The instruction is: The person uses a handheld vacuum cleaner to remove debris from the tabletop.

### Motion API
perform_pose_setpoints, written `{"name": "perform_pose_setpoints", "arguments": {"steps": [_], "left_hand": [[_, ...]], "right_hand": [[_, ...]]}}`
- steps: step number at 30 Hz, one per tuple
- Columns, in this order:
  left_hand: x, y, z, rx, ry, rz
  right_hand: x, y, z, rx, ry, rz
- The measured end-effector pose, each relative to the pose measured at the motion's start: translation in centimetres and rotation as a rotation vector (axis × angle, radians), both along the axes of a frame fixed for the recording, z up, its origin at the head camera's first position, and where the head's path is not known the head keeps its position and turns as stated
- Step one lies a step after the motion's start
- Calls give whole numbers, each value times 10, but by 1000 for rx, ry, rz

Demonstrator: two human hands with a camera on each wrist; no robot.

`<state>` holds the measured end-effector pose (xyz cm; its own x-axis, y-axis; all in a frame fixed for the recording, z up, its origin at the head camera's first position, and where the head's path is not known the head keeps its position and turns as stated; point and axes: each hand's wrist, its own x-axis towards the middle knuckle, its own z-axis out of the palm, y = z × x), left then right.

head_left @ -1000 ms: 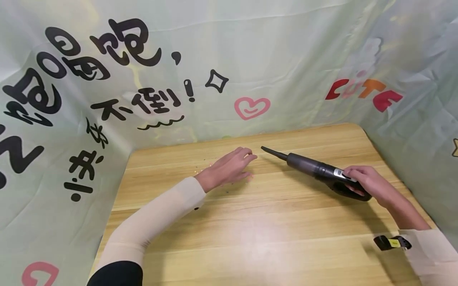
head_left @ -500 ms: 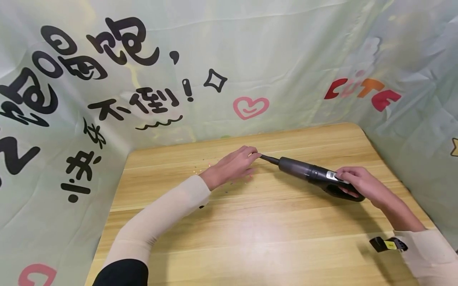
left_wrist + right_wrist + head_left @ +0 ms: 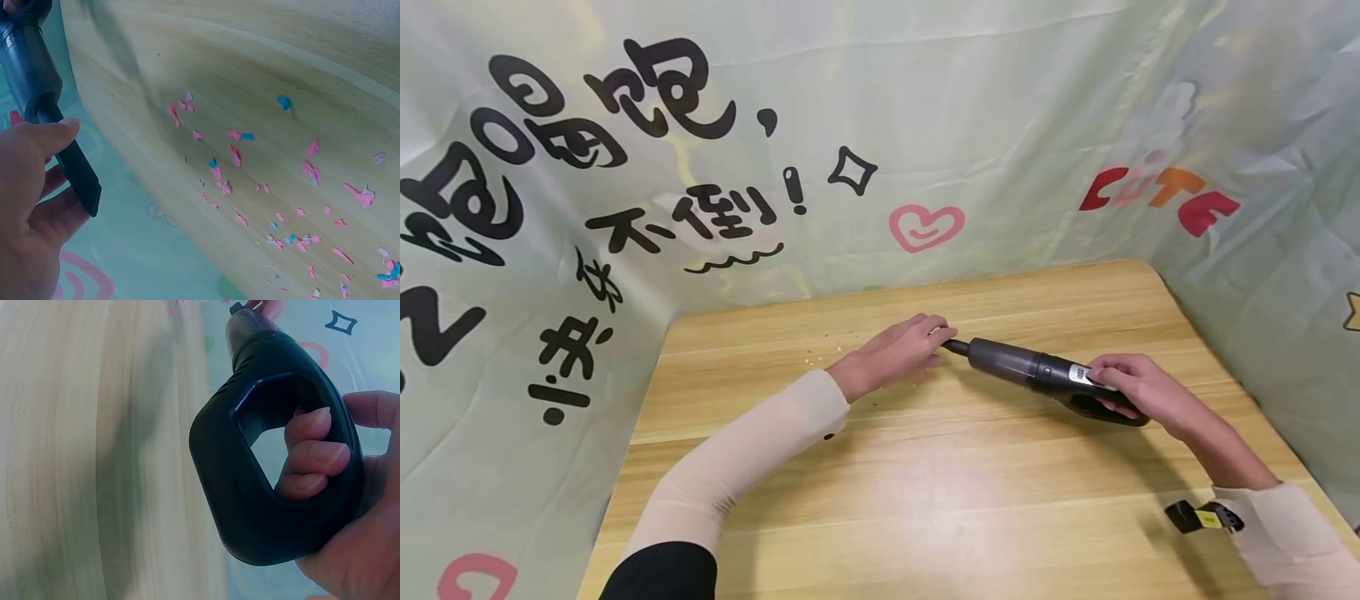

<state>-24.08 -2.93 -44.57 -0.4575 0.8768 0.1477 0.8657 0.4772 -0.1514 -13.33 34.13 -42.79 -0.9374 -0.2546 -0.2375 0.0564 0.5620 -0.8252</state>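
Observation:
A black handheld vacuum cleaner (image 3: 1006, 362) is held above the table, its narrow nozzle pointing left. My right hand (image 3: 1150, 393) grips its loop handle (image 3: 215, 469), with several fingers curled through the opening in the right wrist view. At the other end, my left hand (image 3: 898, 352) holds the flat nozzle (image 3: 80, 172) between thumb and fingers. The slanted nozzle tip sticks out past the thumb in the left wrist view. Small pink, blue and white scraps (image 3: 234, 155) lie scattered on the table below and around the left hand.
The wooden table (image 3: 925, 475) has rounded far corners. A pale printed cloth (image 3: 1022, 125) hangs behind it and along both sides, close to the table's edges. A black device with a yellow label (image 3: 1207, 517) sits at the right sleeve.
My right hand has brought the vacuum cleaner leftward, and the nozzle has met my left hand. The left hand has shifted slightly right and now holds the nozzle.

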Motion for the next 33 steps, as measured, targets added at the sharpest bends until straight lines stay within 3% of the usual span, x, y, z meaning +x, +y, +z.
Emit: {"name": "perform_pose_setpoints", "arguments": {"steps": [6,13,22,33], "left_hand": [[1,2,-2,-3,12,2],[1,2,-1,-29,-88,17],[1,4,-3,-75,-57,20],[-2,4,-3,-64,-238,55]], "right_hand": [[1,-4,0,-7,-11,12],[2,-6,0,-10,-12,24],[2,-7,0,16,1,38],[-2,-14,7,57,20,70]]}}
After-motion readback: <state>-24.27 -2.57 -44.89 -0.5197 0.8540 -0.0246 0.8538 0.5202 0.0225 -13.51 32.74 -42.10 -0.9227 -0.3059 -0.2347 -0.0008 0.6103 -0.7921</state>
